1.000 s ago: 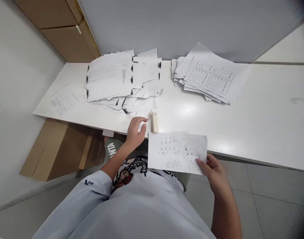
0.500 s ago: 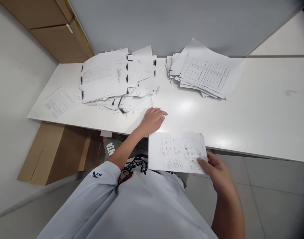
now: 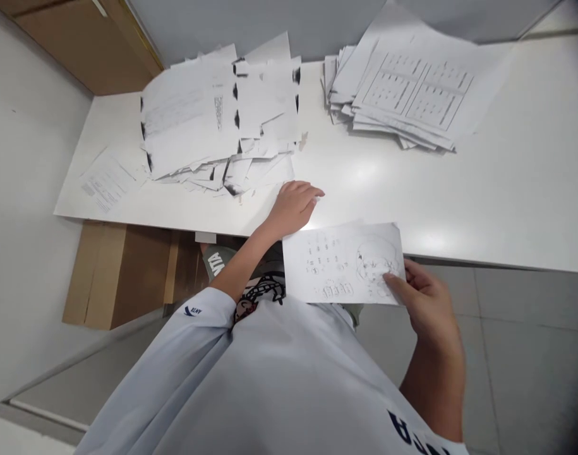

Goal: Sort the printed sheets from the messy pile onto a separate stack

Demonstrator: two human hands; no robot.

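My right hand [image 3: 426, 309] pinches the right edge of a white sheet [image 3: 343, 262] printed with small figures and a round drawing, and holds it over the near edge of the white table [image 3: 459, 208]. My left hand [image 3: 293, 205] rests on the table just left of the sheet. Its fingers curl down over the spot where a small beige block lay, and the block is hidden beneath them. A messy pile of torn papers [image 3: 217, 120] lies just beyond my left hand.
A neater stack of sheets with printed grids [image 3: 402, 88] lies at the back right of the table. One loose sheet [image 3: 103, 183] sits at the far left edge. Brown cardboard boxes [image 3: 118, 272] stand under the table's left end, with another box [image 3: 80, 38] behind.
My left hand slid right from beside the beige block to on top of it, covering it. The view moved closer to the table. My right hand kept hold of the sheet.
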